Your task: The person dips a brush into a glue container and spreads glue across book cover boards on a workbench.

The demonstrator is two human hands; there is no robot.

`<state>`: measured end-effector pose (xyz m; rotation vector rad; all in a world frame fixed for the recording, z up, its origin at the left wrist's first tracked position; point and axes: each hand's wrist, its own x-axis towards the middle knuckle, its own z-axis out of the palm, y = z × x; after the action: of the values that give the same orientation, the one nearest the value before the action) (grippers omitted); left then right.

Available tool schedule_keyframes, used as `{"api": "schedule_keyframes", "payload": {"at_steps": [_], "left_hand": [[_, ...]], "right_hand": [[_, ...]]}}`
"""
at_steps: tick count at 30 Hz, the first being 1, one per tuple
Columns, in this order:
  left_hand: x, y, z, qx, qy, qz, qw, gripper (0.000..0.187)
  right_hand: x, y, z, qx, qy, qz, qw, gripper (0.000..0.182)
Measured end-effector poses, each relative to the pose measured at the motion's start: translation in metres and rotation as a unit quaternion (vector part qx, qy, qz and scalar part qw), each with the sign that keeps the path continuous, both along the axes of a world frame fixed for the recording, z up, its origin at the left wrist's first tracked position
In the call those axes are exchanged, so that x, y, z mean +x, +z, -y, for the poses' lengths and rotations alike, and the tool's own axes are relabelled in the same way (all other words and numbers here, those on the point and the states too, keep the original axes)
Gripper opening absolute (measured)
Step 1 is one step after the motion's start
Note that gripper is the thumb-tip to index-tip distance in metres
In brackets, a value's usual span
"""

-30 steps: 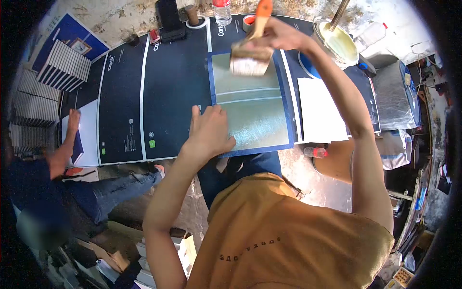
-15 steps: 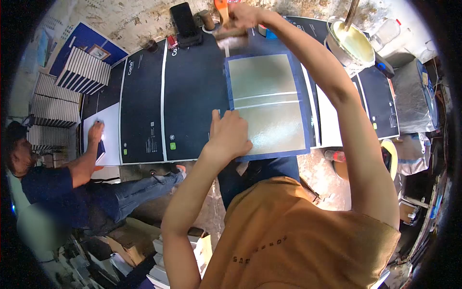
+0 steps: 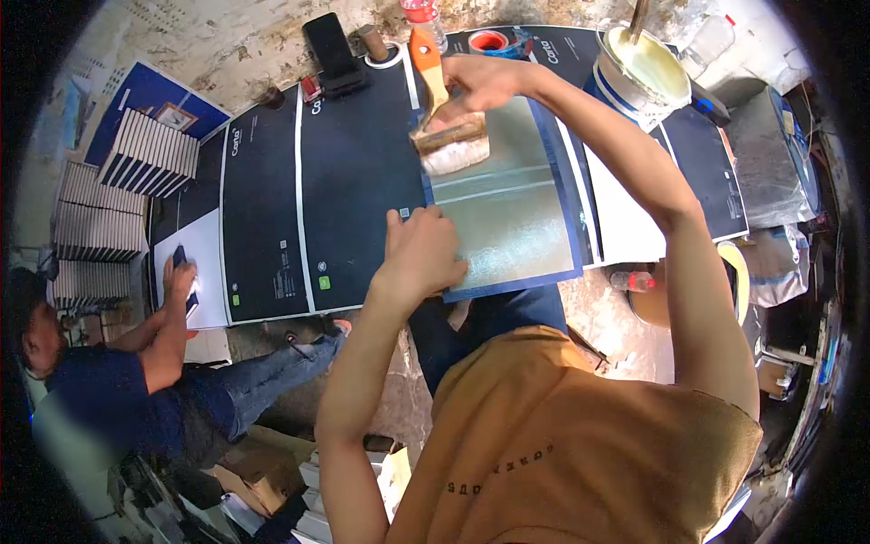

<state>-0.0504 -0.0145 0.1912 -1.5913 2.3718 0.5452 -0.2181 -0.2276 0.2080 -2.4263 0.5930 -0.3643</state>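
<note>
An orange-tipped wide brush (image 3: 457, 152) tilts, whitish bristles down, at the far left of a flat, glossy, blue-bordered board (image 3: 512, 222).

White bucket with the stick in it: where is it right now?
In the head view, the white bucket stands on the right, at the back of the black-covered table, beyond the white paper and beside the clear, red-capped bottle.

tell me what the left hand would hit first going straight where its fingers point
Probably the brush ahead of the left hand, though how high the bristles sit over the panel is hard to tell.
</note>
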Motion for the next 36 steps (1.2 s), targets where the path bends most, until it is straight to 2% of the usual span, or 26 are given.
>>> {"api": "schedule_keyframes", "payload": {"at_steps": [2, 3, 4, 6, 8, 9, 12, 13, 16, 17, 20, 21, 22, 24, 26, 27, 28, 30, 31, 32, 34, 36], "left_hand": [[0.001, -0.002, 0.001, -0.007, -0.006, -0.009, 1.0, 0.043], [0.0, -0.004, -0.001, -0.013, -0.008, -0.011, 1.0, 0.043], [0.0, -0.006, -0.002, -0.021, -0.009, -0.01, 1.0, 0.042], [0.002, -0.006, -0.001, -0.033, -0.006, -0.009, 0.999, 0.042], [0.001, -0.005, -0.003, -0.033, -0.001, -0.011, 0.999, 0.042], [-0.001, -0.001, -0.003, -0.014, 0.007, -0.002, 1.0, 0.043], [0.0, -0.004, -0.003, -0.021, 0.002, 0.002, 1.0, 0.045], [0.0, -0.005, -0.005, -0.025, 0.004, 0.002, 1.0, 0.045], [0.0, -0.003, -0.005, -0.027, 0.011, -0.001, 1.0, 0.047], [0.0, -0.001, -0.005, -0.021, 0.013, -0.001, 1.0, 0.047], [0.002, -0.002, -0.004, -0.044, 0.012, -0.052, 0.998, 0.041], [0.003, -0.003, -0.006, -0.055, 0.012, -0.075, 0.996, 0.038], [0.003, -0.005, -0.008, -0.054, 0.009, -0.069, 0.996, 0.038], [0.003, -0.004, -0.006, -0.058, 0.007, -0.059, 0.997, 0.039], [0.004, -0.003, -0.006, -0.041, 0.012, -0.037, 0.998, 0.045], [0.003, -0.002, -0.004, -0.035, 0.014, -0.028, 0.999, 0.048], [0.004, -0.001, -0.003, -0.036, 0.012, -0.035, 0.999, 0.048], [0.006, -0.003, -0.004, -0.032, 0.015, -0.048, 0.998, 0.047], [0.006, -0.004, -0.004, -0.026, 0.02, -0.042, 0.999, 0.047], [0.007, -0.003, -0.003, -0.022, 0.024, -0.039, 0.999, 0.047], [0.006, -0.002, -0.003, -0.014, 0.023, -0.031, 0.999, 0.047], [0.007, -0.002, 0.0, -0.015, 0.027, -0.037, 0.999, 0.047]], "right_hand": [[-0.005, -0.019, 0.024, -0.08, -0.018, 0.017, 0.996, 0.038], [-0.004, -0.023, 0.034, -0.083, -0.123, 0.013, 0.989, 0.037], [-0.003, -0.009, 0.035, -0.135, -0.183, -0.014, 0.974, 0.038], [0.006, -0.004, 0.033, -0.113, -0.132, 0.046, 0.984, 0.033], [0.018, 0.002, 0.031, -0.037, -0.013, -0.05, 0.998, 0.036], [0.026, -0.009, 0.031, -0.008, 0.038, -0.015, 0.999, 0.036], [0.029, -0.03, 0.075, -0.177, -0.103, -0.008, 0.979, 0.036], [0.025, -0.014, 0.071, -0.181, -0.137, 0.024, 0.974, 0.034], [0.014, 0.009, 0.047, -0.065, -0.107, 0.048, 0.991, 0.041], [0.017, -0.005, 0.054, -0.074, -0.067, 0.03, 0.995, 0.036], [-0.026, -0.022, 0.067, -0.176, -0.099, -0.006, 0.979, 0.037], [-0.037, -0.023, 0.074, -0.164, -0.194, -0.063, 0.965, 0.034], [-0.05, -0.021, 0.074, -0.214, -0.252, -0.04, 0.943, 0.031], [-0.072, -0.017, 0.059, -0.161, -0.276, 0.037, 0.947, 0.031], [-0.086, -0.022, 0.036, -0.054, -0.202, 0.103, 0.972, 0.032], [-0.095, -0.021, 0.022, -0.084, -0.225, 0.087, 0.967, 0.034], [-0.109, -0.026, 0.028, -0.196, -0.248, 0.027, 0.948, 0.032], [-0.112, -0.006, 0.008, -0.193, -0.414, -0.066, 0.887, 0.043], [-0.115, -0.01, 0.007, -0.222, -0.454, -0.063, 0.861, 0.045], [-0.109, -0.006, -0.005, -0.255, -0.455, 0.014, 0.853, 0.045], [-0.079, -0.003, -0.045, -0.158, -0.457, 0.165, 0.86, 0.046], [-0.046, -0.019, -0.082, -0.141, -0.428, 0.231, 0.862, 0.045]]}}
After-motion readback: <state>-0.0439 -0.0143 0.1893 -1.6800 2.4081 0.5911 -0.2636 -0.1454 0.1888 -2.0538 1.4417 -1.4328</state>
